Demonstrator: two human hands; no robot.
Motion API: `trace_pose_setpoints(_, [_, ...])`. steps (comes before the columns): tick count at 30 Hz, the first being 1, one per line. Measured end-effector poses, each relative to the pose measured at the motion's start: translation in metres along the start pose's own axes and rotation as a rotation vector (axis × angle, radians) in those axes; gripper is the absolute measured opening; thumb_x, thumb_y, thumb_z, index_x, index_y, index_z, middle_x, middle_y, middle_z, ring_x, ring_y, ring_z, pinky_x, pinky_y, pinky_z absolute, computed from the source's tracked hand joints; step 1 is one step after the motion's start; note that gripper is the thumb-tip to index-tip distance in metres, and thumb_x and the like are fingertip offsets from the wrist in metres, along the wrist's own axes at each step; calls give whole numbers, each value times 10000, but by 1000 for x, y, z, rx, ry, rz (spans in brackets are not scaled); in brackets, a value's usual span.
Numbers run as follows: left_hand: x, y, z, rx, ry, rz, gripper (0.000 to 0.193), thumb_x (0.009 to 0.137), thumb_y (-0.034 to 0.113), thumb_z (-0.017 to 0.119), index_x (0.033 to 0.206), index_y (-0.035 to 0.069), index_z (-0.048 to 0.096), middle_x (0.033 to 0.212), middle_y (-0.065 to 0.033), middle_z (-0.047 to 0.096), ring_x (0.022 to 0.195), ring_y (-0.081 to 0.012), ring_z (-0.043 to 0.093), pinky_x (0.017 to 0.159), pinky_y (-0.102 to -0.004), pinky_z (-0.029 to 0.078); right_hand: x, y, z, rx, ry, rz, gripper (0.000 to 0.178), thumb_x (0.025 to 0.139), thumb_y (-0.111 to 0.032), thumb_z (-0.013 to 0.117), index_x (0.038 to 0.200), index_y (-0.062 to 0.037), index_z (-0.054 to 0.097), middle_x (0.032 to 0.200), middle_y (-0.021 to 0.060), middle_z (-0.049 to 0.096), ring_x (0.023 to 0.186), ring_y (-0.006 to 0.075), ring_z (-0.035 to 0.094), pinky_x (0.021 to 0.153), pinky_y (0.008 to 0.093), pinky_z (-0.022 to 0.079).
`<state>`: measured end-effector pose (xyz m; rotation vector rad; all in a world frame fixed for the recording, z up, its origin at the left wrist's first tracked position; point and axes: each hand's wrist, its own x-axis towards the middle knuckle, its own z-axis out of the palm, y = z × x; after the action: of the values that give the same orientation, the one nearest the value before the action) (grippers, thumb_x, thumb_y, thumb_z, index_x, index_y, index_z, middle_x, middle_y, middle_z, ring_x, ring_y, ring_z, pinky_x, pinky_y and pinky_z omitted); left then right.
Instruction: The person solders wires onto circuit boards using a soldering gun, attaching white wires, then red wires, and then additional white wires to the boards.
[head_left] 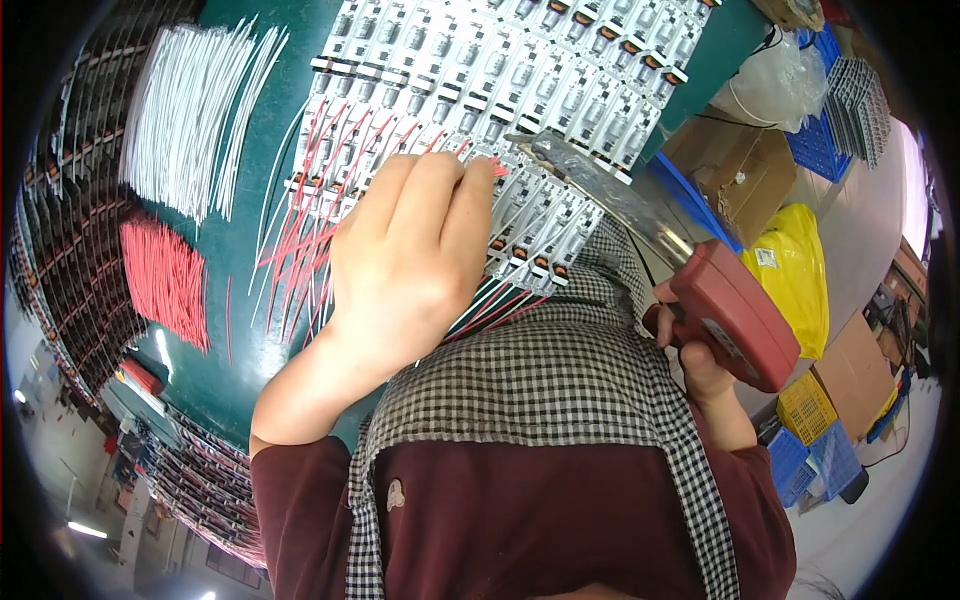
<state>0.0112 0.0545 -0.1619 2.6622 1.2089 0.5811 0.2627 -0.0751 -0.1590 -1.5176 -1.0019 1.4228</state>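
A red gun-shaped tool is clasped in the right hand's grip, its metal tip held over the circuit boards on the green counter, where the left hand is curled among red wires, whether pinching any cannot be told.

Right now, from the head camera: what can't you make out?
All in the head view:
Left grip: fingertips and anything pinched in them, hidden by the bent fingers and back of the hand.
Right grip: most fingers, hidden behind the red tool.
Metal nose: tip contact with a board, too small to tell.
Circuit boards: far rows, cut off by the top edge.
White wires: count, strands overlap.
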Motion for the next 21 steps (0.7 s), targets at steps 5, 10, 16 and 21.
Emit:
trace_pose_setpoints(5, [0,-1,5,3,25,29,223,654,30,604,873,-11,606,745,-57,482,659,-179,496,513,-265,431,-4,13,-14,-308,-95,-135,725,743,-374,733,1243,65,444,869,66,633,705,130,600,742,273,476])
trace_pose_setpoints(10, [-1,0,6,12,17,22,219,658,24,602,874,-14,603,715,-57,449,633,-182,471,501,-272,415,-3,14,-22,-430,-198,-69,709,742,-377,730,1215,80,466,928,111,638,800,200,626,784,301,485])
trace_pose_setpoints(16, [0,1,7,3,12,19,219,659,21,605,874,-20,594,717,-67,441,628,-187,461,506,-278,413,-6,20,-15,-230,-96,2,709,727,-380,739,1207,71,476,1084,186,602,913,254,635,794,309,495])
trace_pose_setpoints(21, [2,3,6,25,-7,-7,146,691,22,611,831,-11,584,716,-68,440,636,-189,467,504,-282,413,-12,31,-24,-384,-140,-66,720,729,-387,737,1208,77,467,1080,183,601,925,241,630,782,313,499])
